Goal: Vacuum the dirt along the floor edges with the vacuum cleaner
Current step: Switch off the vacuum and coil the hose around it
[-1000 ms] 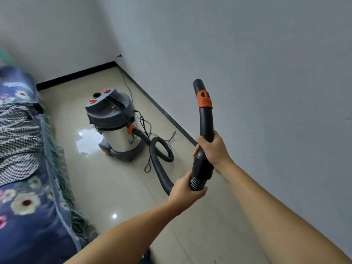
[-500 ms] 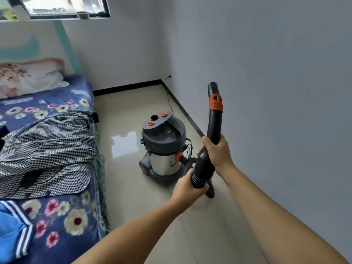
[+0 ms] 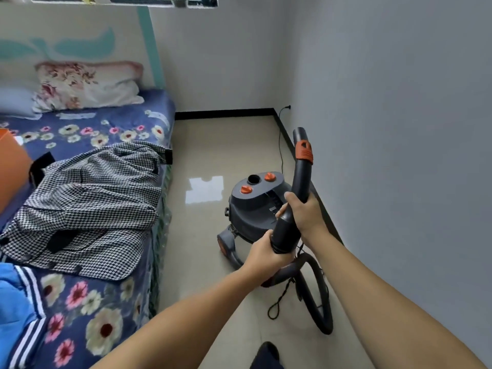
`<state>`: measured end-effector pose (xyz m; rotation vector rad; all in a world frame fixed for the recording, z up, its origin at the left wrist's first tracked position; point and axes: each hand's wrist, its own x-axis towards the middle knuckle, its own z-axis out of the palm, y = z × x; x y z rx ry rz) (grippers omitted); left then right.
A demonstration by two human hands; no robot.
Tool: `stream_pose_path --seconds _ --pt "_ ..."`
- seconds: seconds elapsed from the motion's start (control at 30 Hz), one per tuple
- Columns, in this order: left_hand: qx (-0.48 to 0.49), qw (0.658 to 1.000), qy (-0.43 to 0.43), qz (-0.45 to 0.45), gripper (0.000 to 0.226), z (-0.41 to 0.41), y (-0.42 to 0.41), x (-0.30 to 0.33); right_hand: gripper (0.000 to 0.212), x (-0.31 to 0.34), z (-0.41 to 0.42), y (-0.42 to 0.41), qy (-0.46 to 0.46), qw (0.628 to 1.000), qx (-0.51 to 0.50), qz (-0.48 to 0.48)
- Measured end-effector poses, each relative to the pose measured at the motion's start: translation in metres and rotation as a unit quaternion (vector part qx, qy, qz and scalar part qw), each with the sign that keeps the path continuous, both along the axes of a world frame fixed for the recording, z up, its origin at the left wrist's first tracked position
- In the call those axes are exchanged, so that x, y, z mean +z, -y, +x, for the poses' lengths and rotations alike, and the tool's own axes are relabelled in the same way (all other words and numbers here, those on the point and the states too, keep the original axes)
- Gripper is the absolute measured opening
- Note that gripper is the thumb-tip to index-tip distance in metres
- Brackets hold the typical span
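A dark grey canister vacuum cleaner (image 3: 253,206) with orange knobs stands on the beige tile floor near the right wall. Its black hose (image 3: 316,296) loops on the floor and rises to a curved black handle pipe (image 3: 300,177) with an orange collar, pointing upward. My right hand (image 3: 303,211) grips the pipe at its middle. My left hand (image 3: 262,253) grips the hose cuff just below. No floor nozzle is attached at the pipe's open end.
A bed (image 3: 87,288) with a floral blue sheet, a checked garment (image 3: 85,206) and a pillow fills the left. A black skirting (image 3: 327,217) runs along the grey right wall. The power cord (image 3: 280,145) runs to a wall plug in the far corner. A shoe tip (image 3: 266,352) shows below.
The view has swung left and up, showing more of the bed and the headboard. Both hands keep their grip on the pipe; the vacuum now appears nearer and behind the hands.
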<state>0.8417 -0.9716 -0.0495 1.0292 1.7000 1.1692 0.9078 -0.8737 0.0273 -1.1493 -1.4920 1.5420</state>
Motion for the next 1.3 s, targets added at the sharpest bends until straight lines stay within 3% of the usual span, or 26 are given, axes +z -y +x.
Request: stream_pose_path --seconds 0.13,0.43,0.63,0.83,1.0,1.3 --pt "0.033 0.999 0.014 -0.012 0.038 -0.025 -0.048 -0.005 0.017 -0.011 -0.032 -0.059 0.008 0.999 0.024 -0.026" --pt "0.059 0.997 0.051 -0.03 0.035 -0.102 -0.127 -0.033 0.053 -0.056 -0.104 -0.171 0.069 0.98 0.118 -0.147" --pt "0.013 0.99 0.123 -0.069 0.03 -0.168 -0.18 -0.045 0.028 -0.112 -0.124 -0.259 0.208 0.961 0.007 -0.181" --pt "-0.038 0.979 0.162 -0.119 0.025 -0.209 -0.222 -0.065 0.023 -0.171 -0.161 -0.309 0.402 0.908 0.1 -0.061" --pt "-0.054 0.965 0.211 -0.144 0.025 -0.227 -0.233 -0.091 0.026 -0.216 -0.19 -0.328 0.425 0.898 0.115 0.008" --pt "-0.037 0.956 0.23 -0.177 0.025 -0.223 -0.231 -0.125 0.022 -0.245 -0.196 -0.338 0.566 0.802 0.158 0.111"
